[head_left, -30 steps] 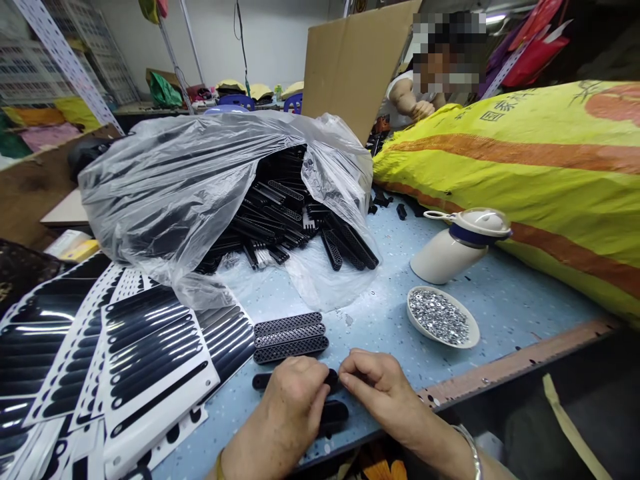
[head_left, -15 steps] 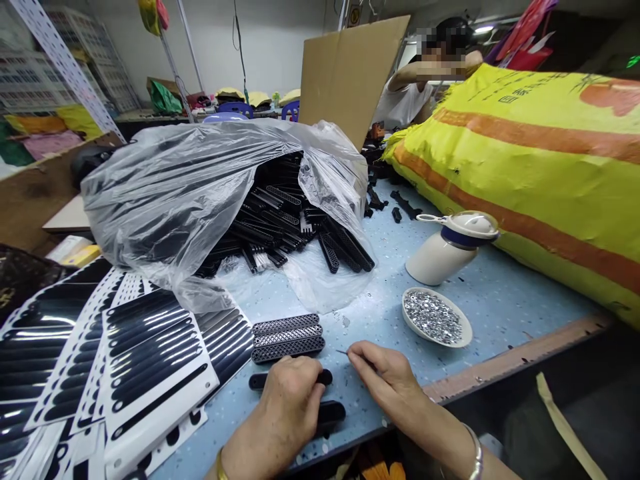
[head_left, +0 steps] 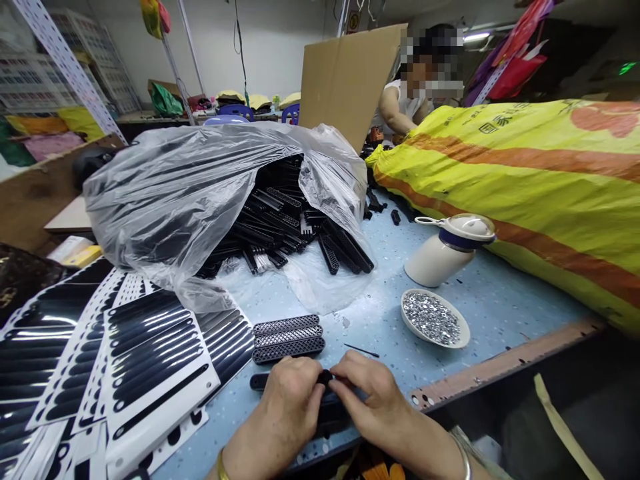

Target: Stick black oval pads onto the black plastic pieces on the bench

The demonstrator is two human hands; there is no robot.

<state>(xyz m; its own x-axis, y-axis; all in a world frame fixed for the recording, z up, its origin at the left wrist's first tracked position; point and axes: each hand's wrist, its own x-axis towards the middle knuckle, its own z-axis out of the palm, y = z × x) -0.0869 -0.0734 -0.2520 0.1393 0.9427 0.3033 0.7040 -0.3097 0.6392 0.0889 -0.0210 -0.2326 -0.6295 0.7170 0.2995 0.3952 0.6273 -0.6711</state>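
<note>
My left hand and my right hand meet at the near table edge, fingertips pinched together on the right end of a flat black strip. A second black strip lies partly hidden under both hands. Just beyond the hands, three black grille strips lie side by side. A thin dark pin rests loose on the blue tabletop, right of the grilles.
A clear plastic bag spills several black grilles. Sticker sheets cover the left. A white dish of small silver parts and a tilted white bottle stand right. Yellow sack, cardboard, a co-worker behind.
My right hand held the thin pin up half a second ago; the pin now lies on the table, and that hand has moved back left onto the strip beside my left hand.
</note>
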